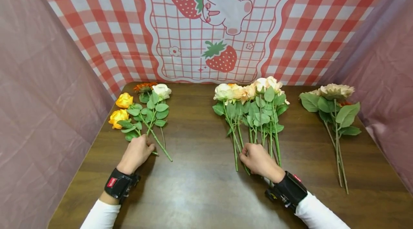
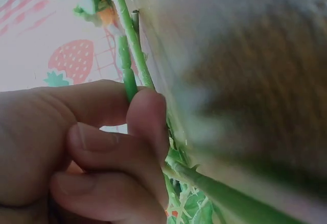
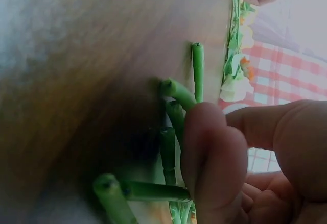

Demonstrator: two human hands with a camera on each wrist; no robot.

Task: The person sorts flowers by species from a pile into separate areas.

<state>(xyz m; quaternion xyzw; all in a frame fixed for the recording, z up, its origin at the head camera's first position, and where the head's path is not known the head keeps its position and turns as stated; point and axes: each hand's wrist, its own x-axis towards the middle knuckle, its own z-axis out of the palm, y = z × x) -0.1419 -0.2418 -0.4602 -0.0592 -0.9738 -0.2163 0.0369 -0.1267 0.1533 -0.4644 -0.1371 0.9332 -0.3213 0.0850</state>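
Observation:
At the left, my left hand (image 1: 137, 152) pinches a green stem (image 2: 130, 81) below two yellow roses (image 1: 118, 118). The thumb and index finger close on it in the left wrist view. A white rose (image 1: 161, 91) and an orange flower (image 1: 144, 87) lie just beyond, their stems crossing. My right hand (image 1: 259, 159) pinches at the lower stems (image 3: 179, 92) of a middle bunch with cream and peach blooms (image 1: 246, 92). Several cut stem ends poke out beside its fingertips; I cannot tell which bloom the pinched stem carries.
A third group, with a large cream flower (image 1: 337, 92) and broad leaves, lies at the right on the brown wooden table (image 1: 200, 193). A red checked strawberry cloth (image 1: 222, 58) hangs behind. Pink drapes (image 1: 48, 96) stand at both sides.

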